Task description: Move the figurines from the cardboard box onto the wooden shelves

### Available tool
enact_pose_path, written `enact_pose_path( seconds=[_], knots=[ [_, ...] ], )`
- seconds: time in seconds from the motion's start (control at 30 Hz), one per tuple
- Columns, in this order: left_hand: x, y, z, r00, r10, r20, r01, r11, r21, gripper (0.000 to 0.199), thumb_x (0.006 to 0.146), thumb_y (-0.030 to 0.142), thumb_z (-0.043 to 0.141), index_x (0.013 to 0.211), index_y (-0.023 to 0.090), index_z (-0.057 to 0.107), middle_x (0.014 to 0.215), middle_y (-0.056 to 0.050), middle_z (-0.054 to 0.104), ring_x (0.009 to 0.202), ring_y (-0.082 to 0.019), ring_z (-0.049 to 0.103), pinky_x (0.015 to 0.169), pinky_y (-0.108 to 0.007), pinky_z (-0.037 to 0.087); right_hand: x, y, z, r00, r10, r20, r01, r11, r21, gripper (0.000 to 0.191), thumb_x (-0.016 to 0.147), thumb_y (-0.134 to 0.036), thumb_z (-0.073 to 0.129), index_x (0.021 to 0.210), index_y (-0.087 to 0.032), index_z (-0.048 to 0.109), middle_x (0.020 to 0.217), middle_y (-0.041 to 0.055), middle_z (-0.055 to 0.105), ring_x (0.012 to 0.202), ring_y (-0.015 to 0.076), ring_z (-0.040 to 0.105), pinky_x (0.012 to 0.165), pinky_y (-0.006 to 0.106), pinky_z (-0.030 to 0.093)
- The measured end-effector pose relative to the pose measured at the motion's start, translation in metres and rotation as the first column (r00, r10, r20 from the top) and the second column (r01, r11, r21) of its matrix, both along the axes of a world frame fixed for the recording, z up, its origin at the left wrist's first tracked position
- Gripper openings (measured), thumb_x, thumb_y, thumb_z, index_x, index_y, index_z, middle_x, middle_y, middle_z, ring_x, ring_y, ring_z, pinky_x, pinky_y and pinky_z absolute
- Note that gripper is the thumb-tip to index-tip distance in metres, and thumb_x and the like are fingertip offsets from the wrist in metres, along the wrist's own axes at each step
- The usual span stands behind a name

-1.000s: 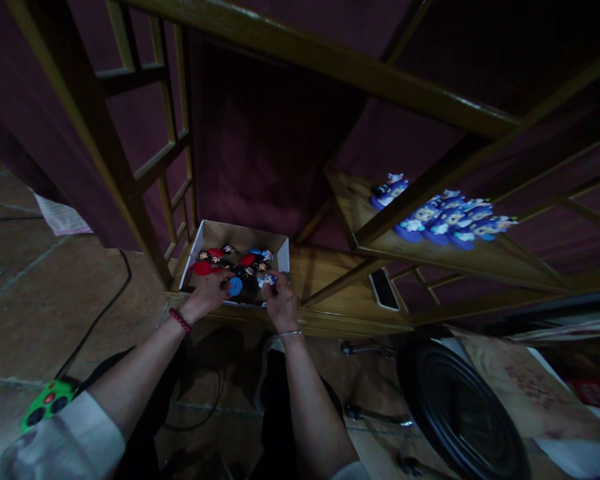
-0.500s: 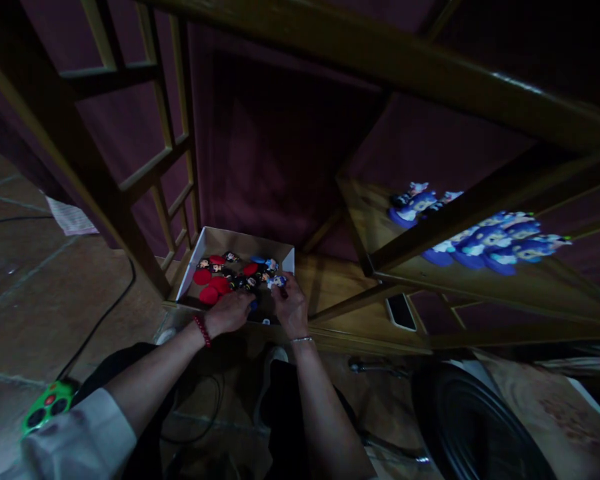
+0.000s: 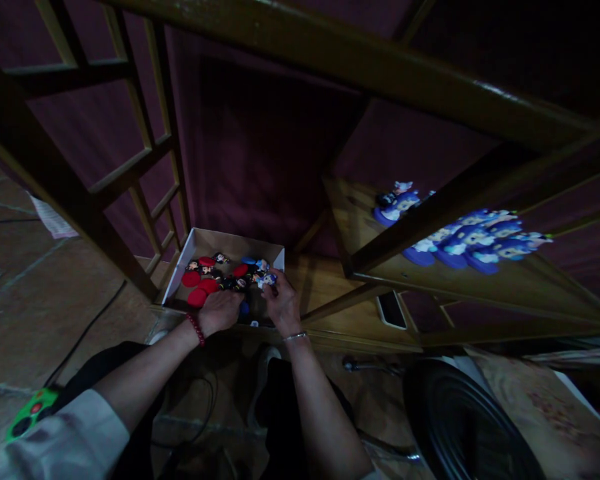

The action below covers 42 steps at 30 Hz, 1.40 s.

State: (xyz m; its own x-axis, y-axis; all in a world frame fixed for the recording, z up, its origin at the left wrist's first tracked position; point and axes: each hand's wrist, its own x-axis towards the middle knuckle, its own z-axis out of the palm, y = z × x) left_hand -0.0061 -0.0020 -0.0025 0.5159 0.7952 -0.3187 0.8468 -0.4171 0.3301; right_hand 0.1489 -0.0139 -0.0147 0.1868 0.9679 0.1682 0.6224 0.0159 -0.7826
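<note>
A shallow open cardboard box (image 3: 225,239) stands on the low wooden shelf, with small figurines on red and blue round bases inside. My right hand (image 3: 283,303) is at the box's right side, thumb and fingers pinched on a blue-and-white figurine (image 3: 267,281). My left hand (image 3: 222,311) reaches over the front edge with its fingers curled down; what they hold, if anything, is hidden. Just beyond its fingers lies a dark figurine (image 3: 239,285). Beside its fingertips a blue round base (image 3: 245,309) shows. Several red bases (image 3: 197,297) lie to its left.
More blue-and-white figurines (image 3: 473,237) stand grouped on the higher wooden shelf (image 3: 430,280) at right. A phone-like dark rectangle (image 3: 393,311) lies on the low shelf. Wooden lattice (image 3: 130,173) borders the left. A round black object (image 3: 470,427) is at lower right; a cable (image 3: 87,327) crosses the floor.
The view has shifted a little, so the scene sits slightly further left. Both hands stay in the box, and the right still pinches the blue-and-white figurine.
</note>
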Motion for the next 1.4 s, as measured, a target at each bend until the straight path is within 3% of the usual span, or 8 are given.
enact_pose_path(
  seconds=[0.3,0.57,0.73,0.93,1.17,1.4],
  knots=[
    [-0.004,-0.005,0.005,0.998,0.043,-0.05,-0.041,0.999,0.035,0.032,0.079,0.017,0.036,0.104,0.012,0.056,0.093,-0.017,0.065,0.09,-0.028,0.061,0.071,-0.039,0.047,-0.003,-0.007,0.002,0.998,-0.048,0.028,0.047,0.999,0.009,0.039,0.076,-0.018,0.046,0.116,-0.021,0.05,0.103,0.0038,0.063,0.091,0.017,0.06,0.081,0.032,0.049],
    [-0.003,-0.001,0.007,0.991,0.119,-0.061,-0.117,0.993,0.035,0.047,0.077,0.015,0.038,0.123,0.006,0.04,0.094,-0.02,0.065,0.089,-0.029,0.062,0.07,-0.039,0.046,-0.003,-0.011,0.005,0.998,-0.065,0.0,0.065,0.997,0.03,0.039,0.077,-0.021,0.047,0.116,-0.018,0.049,0.099,0.0061,0.065,0.085,0.0165,0.062,0.078,0.03,0.049],
    [-0.007,0.001,0.005,0.995,0.095,-0.041,-0.092,0.994,0.066,0.036,0.079,0.019,0.037,0.11,0.014,0.055,0.094,-0.015,0.066,0.088,-0.027,0.062,0.071,-0.037,0.046,-0.001,-0.016,0.009,0.995,-0.097,-0.003,0.097,0.995,0.036,0.039,0.077,-0.022,0.048,0.115,-0.015,0.05,0.098,0.0085,0.065,0.08,0.0162,0.063,0.075,0.028,0.05],
    [0.0,0.006,-0.002,0.995,0.079,0.058,-0.082,0.995,0.054,0.037,0.081,0.02,0.036,0.113,0.021,0.054,0.099,-0.01,0.066,0.09,-0.023,0.062,0.074,-0.034,0.046,0.0,-0.019,0.008,0.993,-0.113,0.026,0.113,0.993,0.017,0.04,0.078,-0.022,0.048,0.117,-0.014,0.049,0.093,0.0086,0.066,0.077,0.0166,0.063,0.073,0.029,0.05],
    [0.011,0.01,-0.008,0.992,0.044,0.12,-0.047,0.999,0.018,0.029,0.082,0.018,0.036,0.099,0.016,0.059,0.094,-0.011,0.066,0.088,-0.022,0.062,0.072,-0.031,0.046,0.005,-0.015,-0.001,0.995,-0.104,-0.006,0.104,0.994,0.026,0.039,0.078,-0.021,0.047,0.116,-0.019,0.05,0.094,0.0054,0.066,0.078,0.0155,0.063,0.073,0.028,0.051],
    [0.015,0.009,-0.01,0.973,0.063,0.222,-0.059,0.998,-0.026,0.029,0.081,0.014,0.038,0.099,0.016,0.059,0.099,-0.011,0.065,0.093,-0.019,0.061,0.077,-0.028,0.044,0.004,-0.015,-0.012,0.996,-0.061,-0.061,0.062,0.998,0.024,0.038,0.079,-0.022,0.046,0.117,-0.018,0.049,0.096,0.0059,0.066,0.078,0.0159,0.064,0.073,0.028,0.051]
  ],
)
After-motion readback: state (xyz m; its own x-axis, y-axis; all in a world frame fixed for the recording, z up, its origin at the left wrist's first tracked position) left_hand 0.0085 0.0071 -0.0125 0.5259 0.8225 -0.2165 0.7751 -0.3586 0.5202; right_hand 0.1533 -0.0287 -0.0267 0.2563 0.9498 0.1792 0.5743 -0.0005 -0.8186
